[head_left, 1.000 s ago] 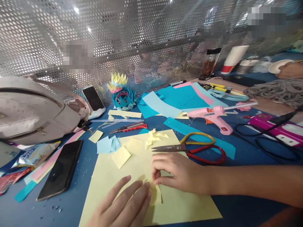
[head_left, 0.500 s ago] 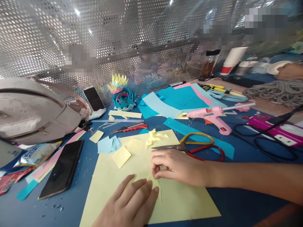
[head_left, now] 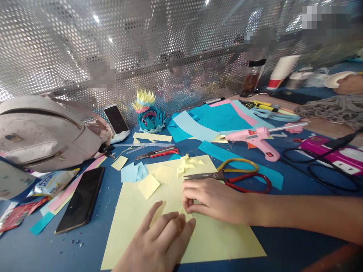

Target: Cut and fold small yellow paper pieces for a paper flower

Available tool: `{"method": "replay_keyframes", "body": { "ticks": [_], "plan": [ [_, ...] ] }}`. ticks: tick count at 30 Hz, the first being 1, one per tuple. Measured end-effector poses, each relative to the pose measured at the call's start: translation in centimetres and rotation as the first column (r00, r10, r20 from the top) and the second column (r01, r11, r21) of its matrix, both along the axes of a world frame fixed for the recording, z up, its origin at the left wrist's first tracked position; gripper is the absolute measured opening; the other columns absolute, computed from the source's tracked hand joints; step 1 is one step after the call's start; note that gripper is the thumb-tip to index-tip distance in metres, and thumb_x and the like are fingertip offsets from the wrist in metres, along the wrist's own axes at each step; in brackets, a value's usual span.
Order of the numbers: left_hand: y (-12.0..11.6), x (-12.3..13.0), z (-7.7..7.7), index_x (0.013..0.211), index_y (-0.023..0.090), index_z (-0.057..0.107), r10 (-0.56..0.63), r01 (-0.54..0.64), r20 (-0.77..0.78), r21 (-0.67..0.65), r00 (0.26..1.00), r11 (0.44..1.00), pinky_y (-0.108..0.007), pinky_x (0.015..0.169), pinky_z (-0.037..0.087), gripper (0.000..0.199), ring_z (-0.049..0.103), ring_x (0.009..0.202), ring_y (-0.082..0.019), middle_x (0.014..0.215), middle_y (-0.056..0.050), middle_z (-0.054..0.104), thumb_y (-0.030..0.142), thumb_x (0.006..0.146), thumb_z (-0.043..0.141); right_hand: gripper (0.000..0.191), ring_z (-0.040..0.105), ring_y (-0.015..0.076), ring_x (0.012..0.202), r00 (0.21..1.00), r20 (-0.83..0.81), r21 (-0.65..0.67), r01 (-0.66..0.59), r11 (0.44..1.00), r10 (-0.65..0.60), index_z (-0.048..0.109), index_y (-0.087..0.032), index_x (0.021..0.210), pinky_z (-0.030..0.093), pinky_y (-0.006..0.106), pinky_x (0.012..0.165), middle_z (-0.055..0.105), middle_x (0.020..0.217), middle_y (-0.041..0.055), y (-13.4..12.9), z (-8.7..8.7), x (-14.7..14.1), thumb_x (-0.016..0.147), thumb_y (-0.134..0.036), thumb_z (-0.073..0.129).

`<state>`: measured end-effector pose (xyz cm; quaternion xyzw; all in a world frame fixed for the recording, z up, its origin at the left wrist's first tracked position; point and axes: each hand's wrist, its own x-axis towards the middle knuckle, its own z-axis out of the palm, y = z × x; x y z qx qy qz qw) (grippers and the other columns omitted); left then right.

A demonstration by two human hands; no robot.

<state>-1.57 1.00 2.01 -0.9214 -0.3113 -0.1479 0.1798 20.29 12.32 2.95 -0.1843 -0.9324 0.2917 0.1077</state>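
A large pale yellow sheet [head_left: 227, 241] lies on the blue table under both hands. My left hand [head_left: 163, 238] rests on it with fingers apart, fingertips touching a small yellow paper piece [head_left: 190, 217] near the sheet's middle. My right hand [head_left: 210, 200] has its fingers pinched on that same small piece, which the fingers mostly hide. Just above my right hand lie scissors [head_left: 219, 174] with one yellow and one red handle. Folded yellow pieces [head_left: 187, 165], yellow squares [head_left: 149, 186] and light blue squares [head_left: 133, 172] lie along the sheet's upper edge.
A pink glue gun [head_left: 261, 136], a red cutter [head_left: 164, 152] and blue paper [head_left: 215, 117] lie beyond the sheet. A folded-paper flower [head_left: 151, 120] stands at the back. On the left are a black phone [head_left: 82, 200] and a backpack [head_left: 48, 128]; at right, a magenta power strip [head_left: 329, 151].
The view has shifted slightly, so things on the table appear a little further right. My left hand has moved slightly and its index finger is spread more. My right hand keeps its pinch.
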Motion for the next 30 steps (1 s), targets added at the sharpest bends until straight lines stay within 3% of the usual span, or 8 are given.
{"method": "replay_keyframes", "body": {
  "ticks": [4, 7, 10, 13, 21, 27, 30],
  "plan": [
    [0.0, 0.1, -0.1, 0.135, 0.015, 0.062, 0.012, -0.012, 0.015, -0.013, 1.0, 1.0, -0.043, 0.13, -0.001, 0.042, 0.064, 0.109, -0.013, 0.108, -0.001, 0.069, 0.025, 0.112, 0.029, 0.008, 0.061, 0.0155, 0.081, 0.999, -0.045, 0.041, -0.013, 0.999, 0.015, 0.067, -0.02, 0.093, 0.04, 0.026, 0.068, 0.064, 0.093, 0.0008, 0.1, -0.2, 0.3, 0.099, -0.024, 0.063],
    [0.0, 0.1, -0.2, 0.134, 0.016, 0.063, 0.02, -0.019, 0.025, -0.025, 0.999, 1.0, -0.044, 0.129, -0.004, 0.041, 0.064, 0.107, -0.013, 0.108, -0.001, 0.07, 0.023, 0.112, 0.029, 0.024, 0.06, 0.0142, 0.08, 0.98, -0.122, 0.129, -0.142, 0.982, 0.157, 0.071, -0.02, 0.098, 0.04, 0.026, 0.067, 0.063, 0.091, 0.0024, 0.8, 0.0, 0.9, 0.106, -0.028, 0.05],
    [0.1, 0.1, -0.2, 0.134, 0.016, 0.063, 0.017, -0.017, 0.021, -0.015, 1.0, 1.0, -0.044, 0.13, -0.001, 0.04, 0.064, 0.108, -0.013, 0.107, -0.001, 0.069, 0.023, 0.112, 0.03, 0.032, 0.057, 0.0143, 0.077, 0.929, -0.118, 0.286, -0.307, 0.908, 0.352, 0.074, -0.022, 0.102, 0.037, 0.028, 0.065, 0.063, 0.087, 0.0031, 1.7, 0.3, 1.4, 0.108, -0.035, 0.046],
    [0.2, 0.0, -0.3, 0.134, 0.016, 0.062, 0.018, -0.017, 0.03, -0.01, 0.999, 1.0, -0.043, 0.13, 0.001, 0.041, 0.064, 0.108, -0.012, 0.105, -0.001, 0.069, 0.025, 0.112, 0.029, 0.035, 0.055, 0.0151, 0.073, 0.895, -0.086, 0.378, -0.376, 0.846, 0.437, 0.074, -0.023, 0.108, 0.035, 0.03, 0.063, 0.064, 0.083, 0.003, 2.4, 0.6, 1.6, 0.108, -0.042, 0.045],
    [0.1, 0.0, -0.4, 0.135, 0.017, 0.062, 0.028, -0.026, 0.047, -0.038, 0.998, 0.999, -0.044, 0.129, -0.004, 0.04, 0.065, 0.108, -0.012, 0.107, 0.0, 0.069, 0.022, 0.112, 0.031, 0.038, 0.049, 0.0168, 0.07, 0.906, -0.115, 0.361, -0.343, 0.867, 0.407, 0.075, -0.019, 0.099, 0.035, 0.031, 0.063, 0.062, 0.074, 0.0029, 2.8, 0.8, 1.3, 0.108, -0.035, 0.042],
    [-0.1, -0.1, -0.4, 0.136, 0.016, 0.06, 0.032, -0.031, 0.022, -0.035, 0.999, 0.999, -0.045, 0.13, 0.001, 0.039, 0.064, 0.11, -0.014, 0.11, -0.002, 0.068, 0.019, 0.111, 0.031, 0.037, 0.048, 0.0184, 0.069, 0.916, -0.074, 0.434, -0.327, 0.839, 0.395, 0.071, -0.018, 0.084, 0.034, 0.033, 0.063, 0.058, 0.07, 0.0033, 2.1, 0.7, 1.3, 0.106, -0.03, 0.043],
    [-0.1, -0.1, -0.4, 0.137, 0.015, 0.06, 0.025, -0.024, 0.026, -0.031, 0.999, 0.999, -0.045, 0.13, -0.002, 0.041, 0.064, 0.11, -0.013, 0.111, -0.002, 0.067, 0.02, 0.111, 0.028, 0.039, 0.05, 0.0179, 0.071, 0.945, -0.137, 0.377, -0.228, 0.898, 0.298, 0.071, -0.018, 0.086, 0.036, 0.032, 0.064, 0.06, 0.075, 0.0046, 1.6, 0.4, 1.1, 0.108, -0.032, 0.041]
  ]
}}
